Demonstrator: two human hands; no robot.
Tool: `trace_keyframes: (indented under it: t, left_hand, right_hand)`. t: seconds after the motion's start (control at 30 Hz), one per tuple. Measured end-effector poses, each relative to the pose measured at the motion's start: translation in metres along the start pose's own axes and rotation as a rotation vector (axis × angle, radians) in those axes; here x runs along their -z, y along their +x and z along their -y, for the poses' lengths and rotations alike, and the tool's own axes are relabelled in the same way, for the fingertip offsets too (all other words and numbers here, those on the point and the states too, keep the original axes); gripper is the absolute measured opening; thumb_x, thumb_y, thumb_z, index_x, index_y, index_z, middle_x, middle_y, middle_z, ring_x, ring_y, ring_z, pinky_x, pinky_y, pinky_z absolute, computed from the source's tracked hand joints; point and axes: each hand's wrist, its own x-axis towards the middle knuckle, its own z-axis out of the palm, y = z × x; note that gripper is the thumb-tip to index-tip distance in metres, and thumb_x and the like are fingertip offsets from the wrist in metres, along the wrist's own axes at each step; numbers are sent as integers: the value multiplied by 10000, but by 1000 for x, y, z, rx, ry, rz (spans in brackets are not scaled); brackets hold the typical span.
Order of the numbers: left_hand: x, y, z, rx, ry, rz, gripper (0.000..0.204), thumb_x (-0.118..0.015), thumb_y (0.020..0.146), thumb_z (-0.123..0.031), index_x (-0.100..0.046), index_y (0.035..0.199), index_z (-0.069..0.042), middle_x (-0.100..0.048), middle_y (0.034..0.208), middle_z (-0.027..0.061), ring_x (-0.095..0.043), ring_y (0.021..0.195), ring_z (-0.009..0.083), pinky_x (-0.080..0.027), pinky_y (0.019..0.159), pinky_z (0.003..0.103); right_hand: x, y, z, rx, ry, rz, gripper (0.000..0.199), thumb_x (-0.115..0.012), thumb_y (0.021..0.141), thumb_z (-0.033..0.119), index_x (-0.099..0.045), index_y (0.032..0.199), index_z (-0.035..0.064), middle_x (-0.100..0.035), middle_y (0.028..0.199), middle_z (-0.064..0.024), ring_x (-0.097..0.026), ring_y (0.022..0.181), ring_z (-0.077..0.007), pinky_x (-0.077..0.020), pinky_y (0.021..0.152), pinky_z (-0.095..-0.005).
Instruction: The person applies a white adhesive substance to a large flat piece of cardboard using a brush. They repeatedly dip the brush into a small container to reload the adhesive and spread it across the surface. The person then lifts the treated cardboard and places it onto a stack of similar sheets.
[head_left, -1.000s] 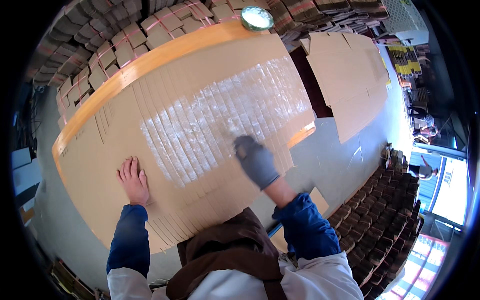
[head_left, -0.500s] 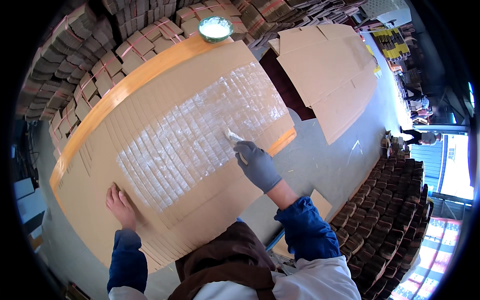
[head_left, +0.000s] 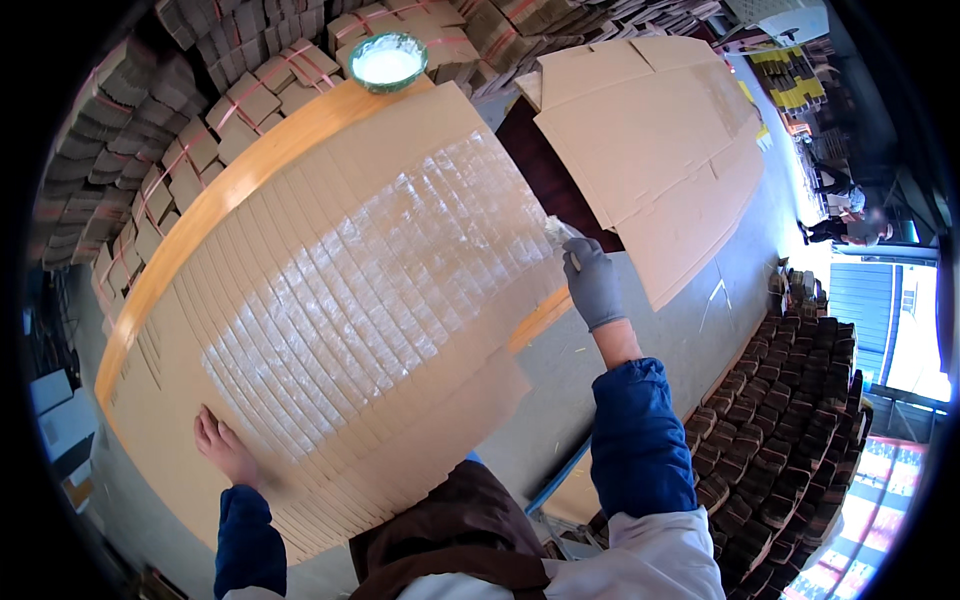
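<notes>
A row of overlapping cardboard pieces (head_left: 440,405) lies fanned across a table with an orange wooden edge (head_left: 215,205). A broad band of wet white paste (head_left: 345,285) covers their middle. My right hand (head_left: 592,285), in a grey glove, is closed around a brush (head_left: 556,231) whose whitened bristles are at the right end of the pasted band. Bare and laid flat, my left hand (head_left: 226,447) rests on the cardboard at the lower left, beside the band's near end. A green bowl of white paste (head_left: 388,63) stands on the table's far end.
Larger cardboard sheets (head_left: 650,150) lie on a dark red surface at the right. Strapped cardboard bundles (head_left: 190,160) are piled beyond the table. Rows of stacked brown cardboard (head_left: 770,440) stand on the floor at the lower right. Another person (head_left: 850,230) is far off at the right.
My right hand has swept the brush rightward and away to the cardboard's right end. My left hand stays flat on the cardboard. The whole view has shifted slightly.
</notes>
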Motion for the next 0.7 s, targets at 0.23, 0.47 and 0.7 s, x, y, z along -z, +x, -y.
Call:
trace_keyframes:
  t: [0.23, 0.47, 0.7]
  left_hand:
    - [0, 1, -1, 16, -12, 22, 466, -394, 997, -189, -423, 1440, -46, -403, 1426, 199, -368, 1314, 355, -272, 1120, 438]
    - [3, -1, 3, 16, 39, 31, 478, -387, 991, -189, -417, 1448, -52, -405, 1420, 200, -365, 1314, 349, -257, 1121, 445]
    - [4, -5, 10, 38, 66, 34, 489, -381, 980, -184, -413, 1444, -36, -401, 1416, 210, -360, 1305, 370, -243, 1123, 460]
  right_hand:
    - [-11, 27, 0, 26, -51, 68, 167, -623, 849, 87, -621, 1016, 80, -654, 1024, -151, -654, 804, -384, -536, 723, -460]
    - [-34, 56, 28, 190, -52, 125, 134, -623, 860, 109, -646, 992, 108, -655, 1010, -133, -655, 822, -353, -529, 725, -457]
    - [-36, 103, 84, 236, -46, 250, 146, -625, 857, 131, -642, 997, 94, -644, 1023, -151, -658, 860, -378, -534, 727, -473]
